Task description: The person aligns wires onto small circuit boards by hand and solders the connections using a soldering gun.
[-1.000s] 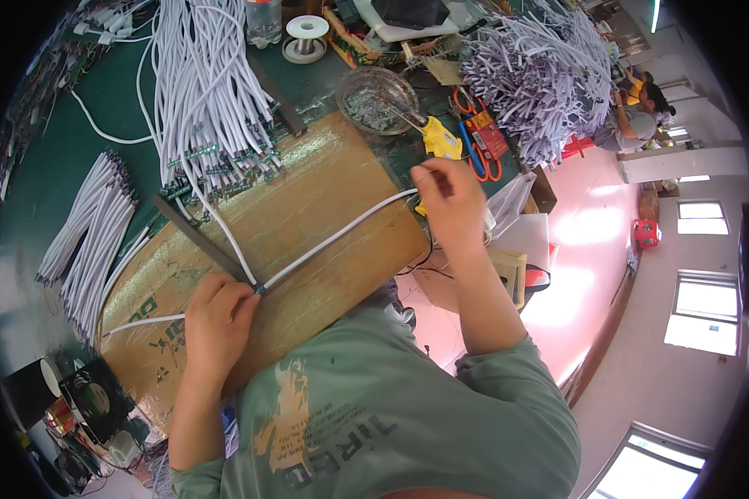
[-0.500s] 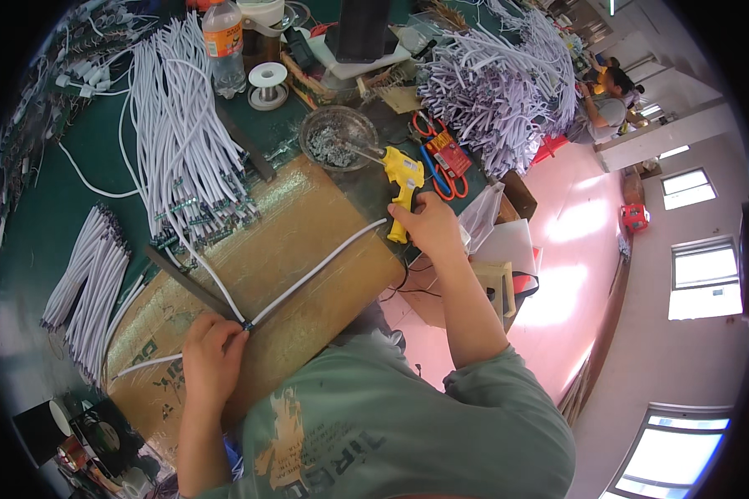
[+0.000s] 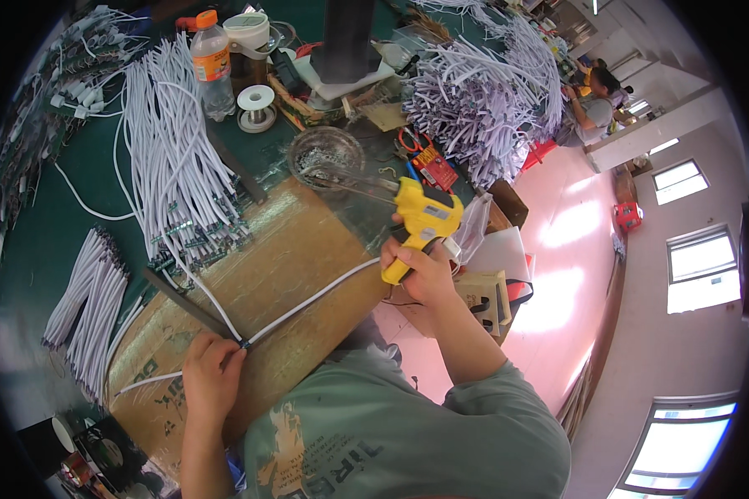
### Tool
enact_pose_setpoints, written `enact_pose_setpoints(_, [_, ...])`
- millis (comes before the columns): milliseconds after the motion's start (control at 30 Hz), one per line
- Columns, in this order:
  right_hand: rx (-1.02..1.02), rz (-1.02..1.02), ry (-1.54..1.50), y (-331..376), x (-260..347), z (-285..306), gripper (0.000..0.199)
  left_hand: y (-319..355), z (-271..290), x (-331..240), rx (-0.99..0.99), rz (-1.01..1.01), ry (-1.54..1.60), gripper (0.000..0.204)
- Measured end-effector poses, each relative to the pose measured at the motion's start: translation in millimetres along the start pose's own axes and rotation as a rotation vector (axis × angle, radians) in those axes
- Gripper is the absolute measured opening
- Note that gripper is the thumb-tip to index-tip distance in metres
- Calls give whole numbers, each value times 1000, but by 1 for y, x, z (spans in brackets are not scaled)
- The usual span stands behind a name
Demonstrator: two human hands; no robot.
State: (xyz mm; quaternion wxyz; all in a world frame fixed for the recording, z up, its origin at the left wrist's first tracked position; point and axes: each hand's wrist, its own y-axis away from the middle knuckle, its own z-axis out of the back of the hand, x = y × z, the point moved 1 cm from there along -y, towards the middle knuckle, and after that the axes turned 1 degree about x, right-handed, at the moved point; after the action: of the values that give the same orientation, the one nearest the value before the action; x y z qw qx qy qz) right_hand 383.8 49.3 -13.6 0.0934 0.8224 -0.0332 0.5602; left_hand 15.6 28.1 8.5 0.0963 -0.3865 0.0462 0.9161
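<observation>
My right hand is wrapped round the handle of a yellow soldering gun, held up off the table. Its metal tip points left, toward a round metal dish with grey scraps in it. Low on a brown cardboard-like sheet, my left hand pinches a small dark circuit board between thumb and finger. From that board one white cable runs right, its end near the right hand. Another white cable leads up toward a large bundle. A dark bar lies beside the left hand.
A smaller stack of white cables lies at left. Behind stand a bottle, a wire spool and a dark upright block. Red-handled scissors and a big cable pile are at back right. Beyond, another person sits.
My right hand has picked up the soldering gun from beside the dish and brought it closer, lifted and turned. My left hand keeps its pinch on the circuit board. The view has shifted slightly.
</observation>
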Motion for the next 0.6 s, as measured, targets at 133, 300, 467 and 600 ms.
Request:
enact_pose_setpoints(133, [180,-176,-340,19,-15,-24,31,0,1,1,2,0,-5,10])
enact_pose_setpoints(300, [394,-302,-224,45,-38,-34,27,-2,0,0,5,6,-3,10])
enact_pose_setpoints(467, [541,-388,-49,61,-34,-47,26,-3,2,3,22,-3,-10,11])
enact_pose_setpoints(600, [607,-345,-71,63,-44,-42,28,-3,3,2,31,1,-16,11])
